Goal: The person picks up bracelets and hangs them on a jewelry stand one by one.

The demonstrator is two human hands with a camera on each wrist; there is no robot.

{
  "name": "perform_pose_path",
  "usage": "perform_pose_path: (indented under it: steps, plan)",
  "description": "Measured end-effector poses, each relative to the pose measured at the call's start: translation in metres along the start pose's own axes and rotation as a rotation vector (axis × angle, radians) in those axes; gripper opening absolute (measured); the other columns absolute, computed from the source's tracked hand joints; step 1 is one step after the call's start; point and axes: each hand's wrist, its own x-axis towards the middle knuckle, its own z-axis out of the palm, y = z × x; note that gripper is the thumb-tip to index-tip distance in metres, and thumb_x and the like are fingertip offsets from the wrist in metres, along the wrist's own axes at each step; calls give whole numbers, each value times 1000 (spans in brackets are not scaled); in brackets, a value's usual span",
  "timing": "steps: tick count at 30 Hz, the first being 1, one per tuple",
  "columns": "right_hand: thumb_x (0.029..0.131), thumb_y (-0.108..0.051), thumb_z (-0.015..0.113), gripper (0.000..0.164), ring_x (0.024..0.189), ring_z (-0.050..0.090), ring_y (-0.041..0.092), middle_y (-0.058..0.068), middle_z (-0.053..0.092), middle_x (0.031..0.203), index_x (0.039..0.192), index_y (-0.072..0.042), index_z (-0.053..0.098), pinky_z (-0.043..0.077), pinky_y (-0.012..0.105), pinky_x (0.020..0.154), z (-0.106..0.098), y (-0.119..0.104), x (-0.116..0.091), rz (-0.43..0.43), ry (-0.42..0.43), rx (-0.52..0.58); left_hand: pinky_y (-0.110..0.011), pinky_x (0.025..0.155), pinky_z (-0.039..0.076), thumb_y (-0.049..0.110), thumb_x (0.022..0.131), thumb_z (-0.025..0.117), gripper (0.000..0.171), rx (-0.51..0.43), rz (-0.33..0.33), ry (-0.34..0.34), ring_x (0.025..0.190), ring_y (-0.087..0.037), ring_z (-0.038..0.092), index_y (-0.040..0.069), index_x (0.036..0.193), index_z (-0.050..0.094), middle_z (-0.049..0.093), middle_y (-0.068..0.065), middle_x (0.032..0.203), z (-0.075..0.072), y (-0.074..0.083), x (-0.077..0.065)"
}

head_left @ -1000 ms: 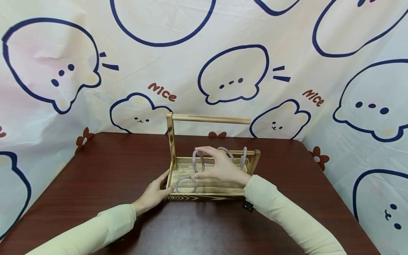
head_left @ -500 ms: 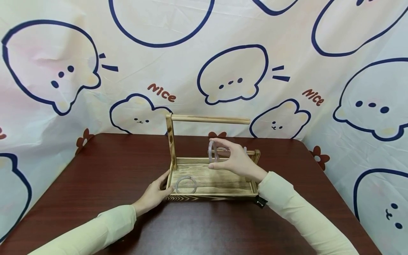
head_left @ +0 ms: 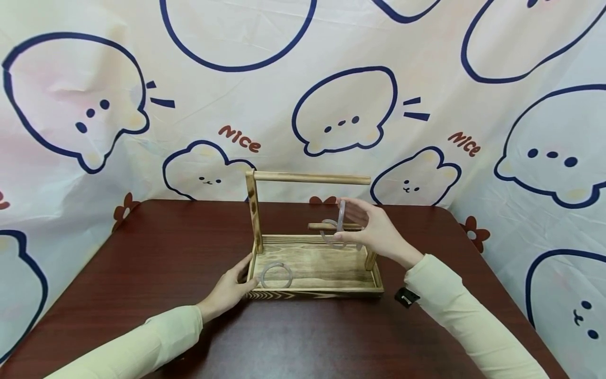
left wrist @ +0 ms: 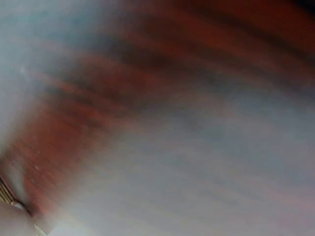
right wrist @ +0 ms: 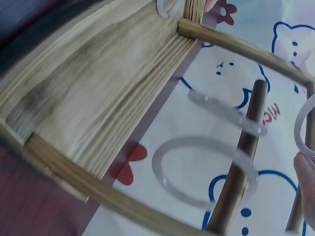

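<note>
My right hand (head_left: pixel 374 231) pinches a pale translucent bangle (head_left: pixel 341 215) between thumb and fingers, in front of the lower rod (head_left: pixel 314 227) of a wooden display rack (head_left: pixel 312 294). In the right wrist view that held bangle (right wrist: pixel 299 128) shows at the right edge, apart from the lower rod. Two more bangles hang around this rod, a nearer bangle (right wrist: pixel 160 169) and a farther bangle (right wrist: pixel 216 109). One bangle (head_left: pixel 276 263) lies flat in the tray's front left. My left hand (head_left: pixel 227 288) grips the tray's left edge; the left wrist view is mostly blurred.
An upper rod (head_left: pixel 312 178) runs right from the rack's tall left post (head_left: pixel 254 210). A short right post (head_left: pixel 371 260) bears the lower rod. The rack stands on a dark red-brown table (head_left: pixel 189 237), with a printed cloth (head_left: pixel 274 105) behind and at the sides.
My right hand has carried its bangle from above the tray's left part rightward and up to the lower rod, and has turned it. The left hand stays on the tray edge.
</note>
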Motion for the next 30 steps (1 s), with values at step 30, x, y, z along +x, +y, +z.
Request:
perform_pose_path:
  steps: [30]
  plan:
    - [76, -35, 74, 74, 132, 38, 23, 6, 40, 143, 139, -18, 39, 32, 41, 106, -51, 21, -5, 125, 89, -85, -21, 75, 46, 11, 88, 59, 70, -55, 9, -15, 120, -31, 48, 11, 147, 21, 29, -20, 146, -1, -1, -1]
